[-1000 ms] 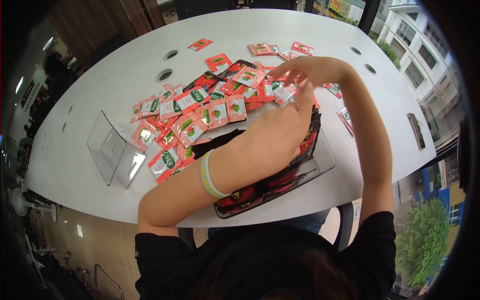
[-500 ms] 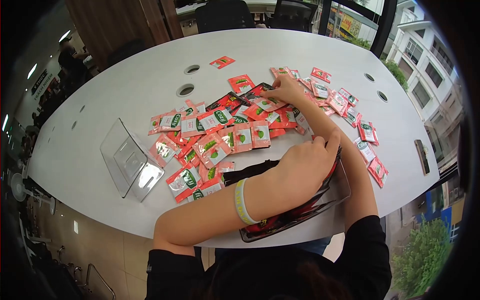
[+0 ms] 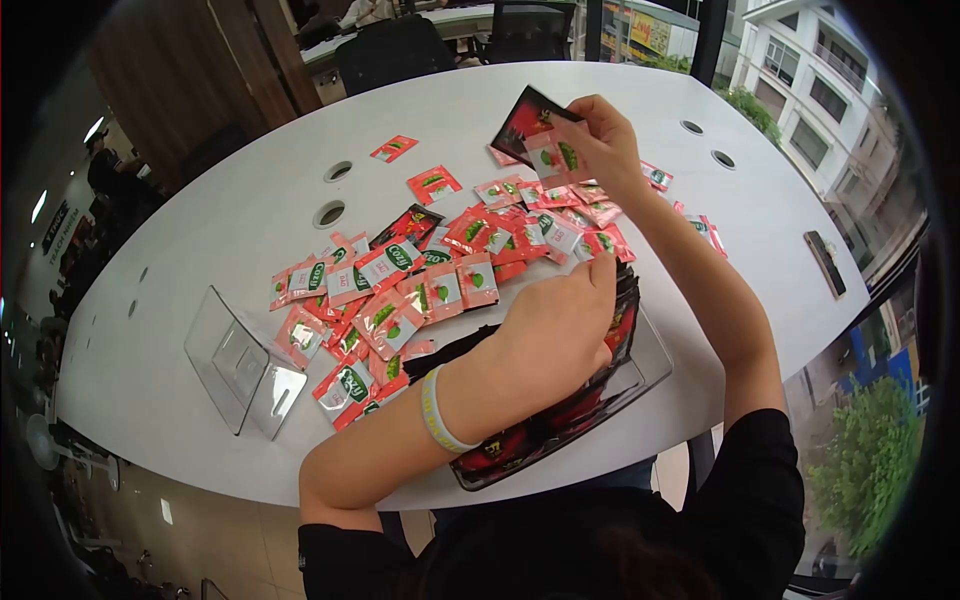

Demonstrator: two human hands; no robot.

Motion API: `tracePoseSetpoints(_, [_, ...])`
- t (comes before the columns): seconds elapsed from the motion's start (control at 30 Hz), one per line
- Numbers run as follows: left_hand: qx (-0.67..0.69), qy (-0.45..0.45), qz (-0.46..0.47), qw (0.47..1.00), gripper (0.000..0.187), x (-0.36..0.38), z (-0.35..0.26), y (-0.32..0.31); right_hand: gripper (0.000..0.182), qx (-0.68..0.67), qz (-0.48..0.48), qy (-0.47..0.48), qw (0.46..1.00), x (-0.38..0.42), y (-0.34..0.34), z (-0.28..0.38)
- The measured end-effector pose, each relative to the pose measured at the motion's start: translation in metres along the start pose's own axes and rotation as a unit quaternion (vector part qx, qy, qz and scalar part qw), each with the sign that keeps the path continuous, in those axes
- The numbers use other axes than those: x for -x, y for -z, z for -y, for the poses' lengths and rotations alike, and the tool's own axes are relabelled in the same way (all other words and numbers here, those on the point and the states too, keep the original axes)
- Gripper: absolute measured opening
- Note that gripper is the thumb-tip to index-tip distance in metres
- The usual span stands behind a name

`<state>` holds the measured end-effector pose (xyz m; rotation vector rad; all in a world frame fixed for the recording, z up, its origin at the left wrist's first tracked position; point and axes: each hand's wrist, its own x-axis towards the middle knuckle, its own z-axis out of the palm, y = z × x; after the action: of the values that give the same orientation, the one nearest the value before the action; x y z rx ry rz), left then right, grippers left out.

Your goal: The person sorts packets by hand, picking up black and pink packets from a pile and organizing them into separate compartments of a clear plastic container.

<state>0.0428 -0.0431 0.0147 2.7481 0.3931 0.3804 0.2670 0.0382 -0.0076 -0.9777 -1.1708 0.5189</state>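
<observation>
My right hand (image 3: 608, 140) is raised above the far side of the pile, its fingers pinching a black sachet (image 3: 528, 122). A pink-and-red sachet (image 3: 556, 158) overlaps the lower part of that sachet, against my fingers. My left hand (image 3: 555, 325), with a pale band on its wrist, curls over a row of black sachets (image 3: 625, 315) in a clear plastic box (image 3: 655, 372) near the table edge. Some of its fingers are hidden. Beyond it spreads a pile of red-and-white Cozy sachets (image 3: 392, 262), with another black sachet (image 3: 405, 226) among them.
An angled clear plastic piece (image 3: 240, 365) stands left of the pile on the white table (image 3: 230, 180). A phone (image 3: 825, 265) lies near the right edge. Round holes (image 3: 330, 213) pierce the tabletop. Black chairs (image 3: 395, 55) stand beyond it.
My right hand has lifted off the pile, up and away, bringing the black sachet and the overlapping pink-and-red one. My left hand stays over the box. The camera view has shifted slightly.
</observation>
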Motion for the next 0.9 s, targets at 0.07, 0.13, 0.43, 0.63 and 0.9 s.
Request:
tracePoseSetpoints(0.07, [-0.002,-0.004,-0.009,1.000,0.063,0.000,0.001,0.000,0.019,0.019,-0.002,0.033,0.999,0.015,0.014,0.032])
tracePoseSetpoints(0.13, [0.007,0.010,0.001,1.000,0.060,0.000,-0.001,0.003,0.018,0.067,-0.001,0.053,0.996,0.018,0.037,0.034])
tracePoseSetpoints(0.43, [0.001,0.074,0.037,0.997,0.059,-0.003,-0.004,0.007,0.014,0.112,-0.042,-0.021,0.993,0.065,0.081,0.026])
tracePoseSetpoints(0.63, [0.021,0.089,0.036,0.995,0.066,-0.004,-0.002,0.005,0.019,-0.009,-0.087,0.037,0.995,0.074,0.110,0.047])
tracePoseSetpoints(0.9, [0.033,0.072,0.006,0.997,0.072,-0.002,-0.004,0.002,0.017,-0.063,0.056,0.068,0.994,0.085,0.104,0.083])
